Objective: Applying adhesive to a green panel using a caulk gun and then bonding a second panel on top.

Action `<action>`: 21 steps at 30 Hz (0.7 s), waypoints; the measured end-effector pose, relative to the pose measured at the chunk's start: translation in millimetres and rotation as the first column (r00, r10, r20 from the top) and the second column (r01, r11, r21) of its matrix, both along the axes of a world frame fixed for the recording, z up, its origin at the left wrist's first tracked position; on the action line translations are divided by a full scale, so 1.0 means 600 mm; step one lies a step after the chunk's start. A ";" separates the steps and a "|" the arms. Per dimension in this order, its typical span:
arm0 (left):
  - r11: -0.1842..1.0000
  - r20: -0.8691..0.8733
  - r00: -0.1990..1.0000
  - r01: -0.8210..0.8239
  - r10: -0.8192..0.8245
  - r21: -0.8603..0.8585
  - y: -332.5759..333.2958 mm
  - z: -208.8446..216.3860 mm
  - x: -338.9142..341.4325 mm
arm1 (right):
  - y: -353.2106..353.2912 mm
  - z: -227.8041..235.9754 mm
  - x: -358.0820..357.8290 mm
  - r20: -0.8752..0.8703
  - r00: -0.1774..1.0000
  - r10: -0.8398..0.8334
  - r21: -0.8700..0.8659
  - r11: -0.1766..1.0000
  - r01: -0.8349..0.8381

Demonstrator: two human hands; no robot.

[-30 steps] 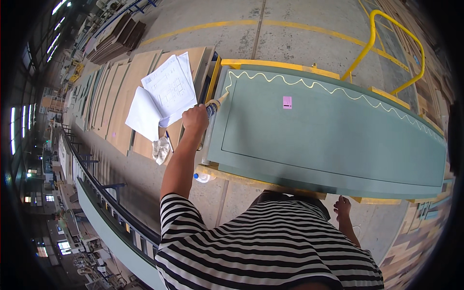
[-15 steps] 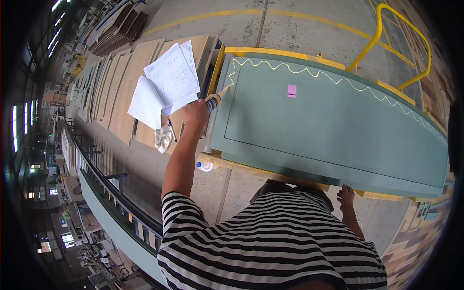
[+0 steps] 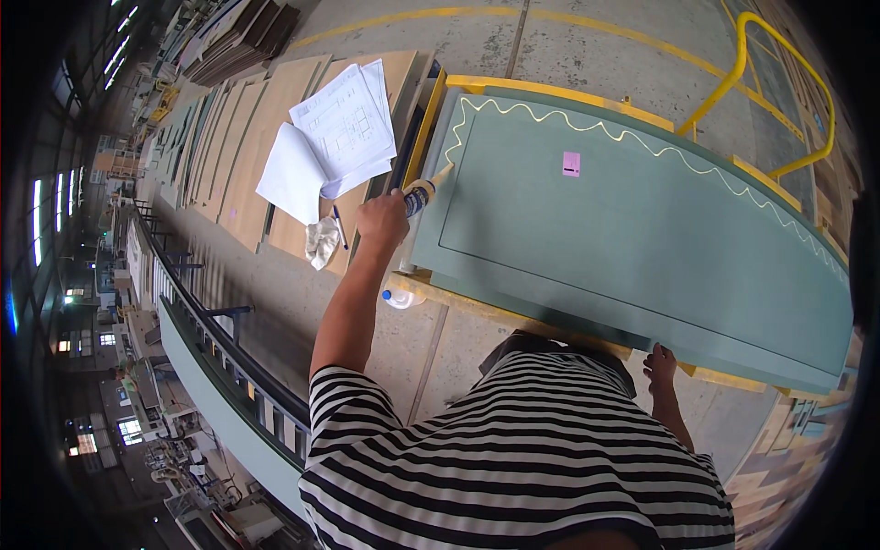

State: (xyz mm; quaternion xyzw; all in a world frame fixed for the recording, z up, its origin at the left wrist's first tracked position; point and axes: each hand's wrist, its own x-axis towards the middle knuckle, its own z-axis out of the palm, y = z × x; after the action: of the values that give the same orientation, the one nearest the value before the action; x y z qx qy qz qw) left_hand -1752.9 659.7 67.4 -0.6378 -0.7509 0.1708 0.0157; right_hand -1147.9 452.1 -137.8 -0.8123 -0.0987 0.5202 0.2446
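Note:
My left hand (image 3: 382, 218) is closed around a glue bottle (image 3: 419, 196) with a dark label. Its pale nozzle points at the left end of a grey-green panel (image 3: 587, 229), touching or just above the surface. A wavy bead of cream glue (image 3: 551, 115) runs along the panel's far edge and turns down its left side to the nozzle. By the panel's near edge is my right hand (image 3: 660, 362), empty, its fingers loosely bent and slightly apart. A pink label (image 3: 571, 164) is on the panel.
Printed drawings (image 3: 344, 128), a pen (image 3: 340, 227) and a crumpled white cloth (image 3: 322, 242) lie on wooden boards at left. A yellow cart handle (image 3: 739, 69) rises at far right. On the floor by the near-left corner stands a white jug (image 3: 401, 298).
My left hand has drawn the glue bottle nearer along the panel's left side, and the bead there is longer. The whole view has shifted slightly. My right hand stays by the near edge.

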 end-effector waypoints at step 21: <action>0.997 0.017 0.997 -0.079 0.078 0.024 -0.051 -0.007 -0.026 | 0.017 0.001 -0.007 0.009 0.998 0.069 -0.022 0.997 -0.069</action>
State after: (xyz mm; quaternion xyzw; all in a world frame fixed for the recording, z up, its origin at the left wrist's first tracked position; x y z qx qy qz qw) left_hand -1768.4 629.2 62.9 -0.6089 -0.7775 0.1568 0.0108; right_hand -1151.9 462.4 -137.0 -0.8134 -0.1221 0.5256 0.2171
